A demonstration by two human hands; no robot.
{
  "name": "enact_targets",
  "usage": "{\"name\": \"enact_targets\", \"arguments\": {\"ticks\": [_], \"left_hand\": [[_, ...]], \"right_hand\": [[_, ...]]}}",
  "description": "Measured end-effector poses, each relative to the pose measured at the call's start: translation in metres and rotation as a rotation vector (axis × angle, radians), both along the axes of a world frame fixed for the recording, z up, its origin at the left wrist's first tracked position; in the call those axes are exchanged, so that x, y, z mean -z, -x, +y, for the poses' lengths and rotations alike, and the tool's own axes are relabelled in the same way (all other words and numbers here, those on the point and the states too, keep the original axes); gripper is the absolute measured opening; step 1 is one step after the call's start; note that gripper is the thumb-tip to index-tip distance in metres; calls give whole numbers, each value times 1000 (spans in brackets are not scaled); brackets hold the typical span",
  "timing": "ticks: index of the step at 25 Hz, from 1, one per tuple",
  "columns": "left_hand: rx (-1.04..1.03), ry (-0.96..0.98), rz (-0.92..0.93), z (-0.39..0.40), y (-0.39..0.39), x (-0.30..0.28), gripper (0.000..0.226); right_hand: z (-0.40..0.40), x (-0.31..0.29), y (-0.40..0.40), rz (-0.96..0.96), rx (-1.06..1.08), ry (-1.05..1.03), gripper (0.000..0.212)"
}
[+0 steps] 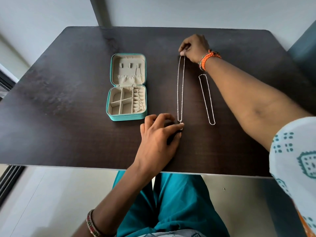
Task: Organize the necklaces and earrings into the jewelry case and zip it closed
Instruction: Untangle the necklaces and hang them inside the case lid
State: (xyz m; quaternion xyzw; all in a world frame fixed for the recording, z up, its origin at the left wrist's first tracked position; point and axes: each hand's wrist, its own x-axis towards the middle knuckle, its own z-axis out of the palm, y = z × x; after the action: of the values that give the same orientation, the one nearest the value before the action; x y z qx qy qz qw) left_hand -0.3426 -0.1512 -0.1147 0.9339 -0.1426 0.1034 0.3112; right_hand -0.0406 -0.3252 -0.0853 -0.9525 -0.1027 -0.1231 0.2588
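A dark wood-grain table (pixel 68 93) fills the middle of the frame; pale grey walls (pixel 42 12) rise behind it, and a light floor (pixel 51 194) shows below.

The teal jewelry case (pixel 126 87) lies open left of centre, its beige lid flat on the far side, one thin chain (pixel 137 82) draped inside. I stretch a silver necklace (pixel 180 89) straight, near to far. A shorter necklace (pixel 206 99) lies to its right.
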Motion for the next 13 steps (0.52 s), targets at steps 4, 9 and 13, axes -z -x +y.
{"name": "enact_targets", "arguments": {"ticks": [4,9,13], "left_hand": [[-20,28,7,0,-1,1,24],[-23,70,26,1,-3,1,23],[-16,106,14,2,-3,3,24]], "right_hand": [[-2,0,-4,15,8,-47,9],[-5,0,-6,51,-7,-92,13],[-6,0,-7,69,-16,-102,13]]}}
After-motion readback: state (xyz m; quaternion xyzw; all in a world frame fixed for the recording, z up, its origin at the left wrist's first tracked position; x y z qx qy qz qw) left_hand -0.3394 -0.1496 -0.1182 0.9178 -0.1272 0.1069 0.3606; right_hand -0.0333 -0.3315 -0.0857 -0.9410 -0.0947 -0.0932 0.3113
